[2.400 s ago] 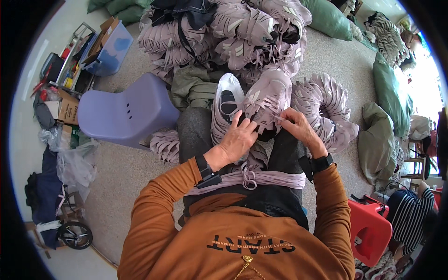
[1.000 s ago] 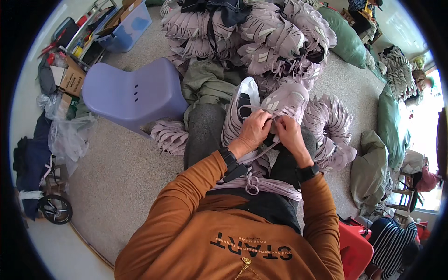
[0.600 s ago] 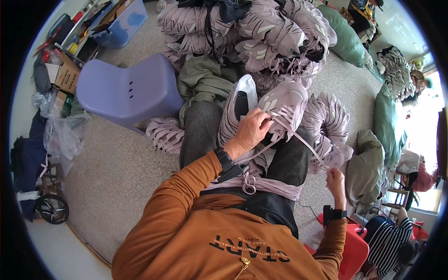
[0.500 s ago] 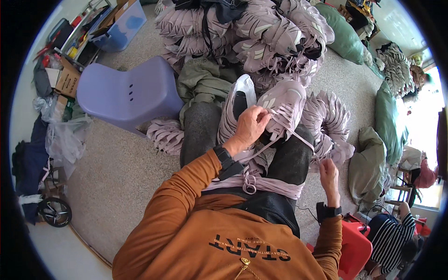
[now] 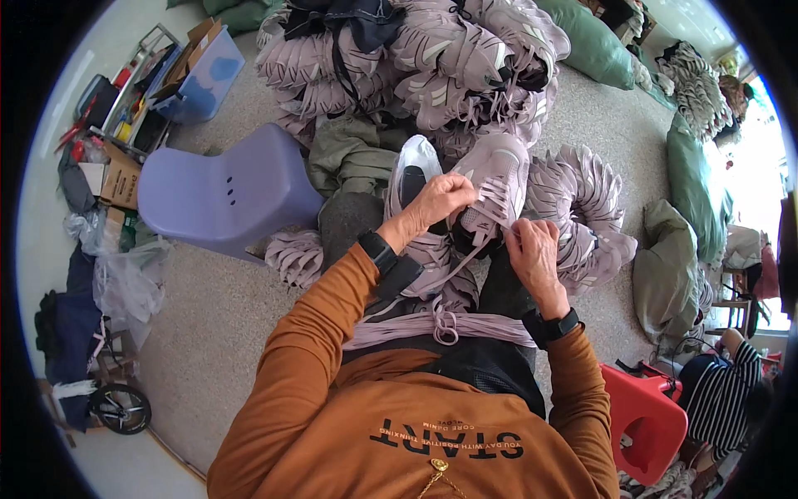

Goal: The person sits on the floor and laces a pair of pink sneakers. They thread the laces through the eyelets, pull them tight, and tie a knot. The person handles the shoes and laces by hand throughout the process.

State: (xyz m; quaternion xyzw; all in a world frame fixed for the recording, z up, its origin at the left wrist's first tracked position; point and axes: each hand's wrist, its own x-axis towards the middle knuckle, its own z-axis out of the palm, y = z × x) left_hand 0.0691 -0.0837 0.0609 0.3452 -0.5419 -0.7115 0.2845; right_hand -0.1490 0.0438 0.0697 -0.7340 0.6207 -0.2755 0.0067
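Left hand (image 5: 434,200): thumb and fingertips are pressing together at the left eyelet row; what is caught between them is hidden. Just beyond it, a white-lined sneaker upper (image 5: 415,150) is topping a nested stack. A loose lace strand (image 5: 462,268) is trailing down toward the lace bundle (image 5: 490,331) lying across the lap.

The sneaker upper being worked (image 5: 499,155) is sitting between the hands, above the right thigh, toe pointing away from the wearer. Right hand (image 5: 536,254): fingers are curling at its right near edge; cannot tell whether thumb and forefinger are meeting or gripping lace. Farther right, a curved stack of uppers (image 5: 594,179) is standing just beside.

Risk (judgement): a loose fingertip hold could be letting lace slip back through an eyelet; uneven tension could be twisting it, and the trailing strand could be snagging on the bundle.

Appearance: the upper is showing pale lilac-pink, with a rounded toe, light side stripes, matching flat lacing and a dark opening.
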